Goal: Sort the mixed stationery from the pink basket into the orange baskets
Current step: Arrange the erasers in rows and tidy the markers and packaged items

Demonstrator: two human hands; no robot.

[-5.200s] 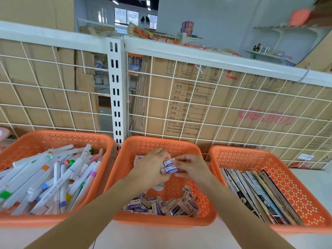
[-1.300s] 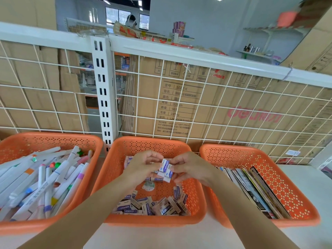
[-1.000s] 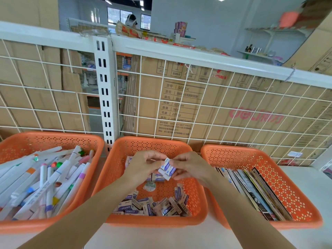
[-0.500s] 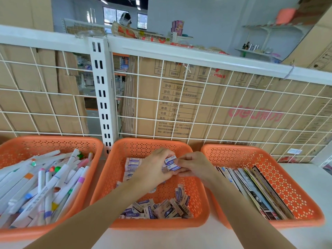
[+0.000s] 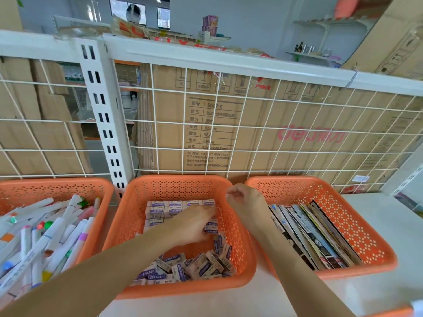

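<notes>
Three orange baskets stand in a row. The middle basket (image 5: 178,188) holds small boxed erasers (image 5: 164,208), stacked neatly at the back and loose (image 5: 194,266) at the front. My left hand (image 5: 192,225) lies palm down inside it, closed over a few erasers (image 5: 211,227) beside the neat stack. My right hand (image 5: 248,203) hovers over the basket's right rim with its fingers curled and nothing in them. The left basket (image 5: 57,186) is full of marker pens (image 5: 57,229). The right basket (image 5: 343,216) holds booklets (image 5: 313,234) standing on edge. The pink basket is out of view.
A white wire grid panel (image 5: 251,124) with a slotted post (image 5: 103,115) rises right behind the baskets, with cardboard boxes behind it. The baskets sit on a white shelf top (image 5: 400,236). An orange edge (image 5: 389,313) shows at the bottom right corner.
My left hand has gone down into the middle basket with the erasers that both hands held. My right hand has let go and drawn back to the right rim.
</notes>
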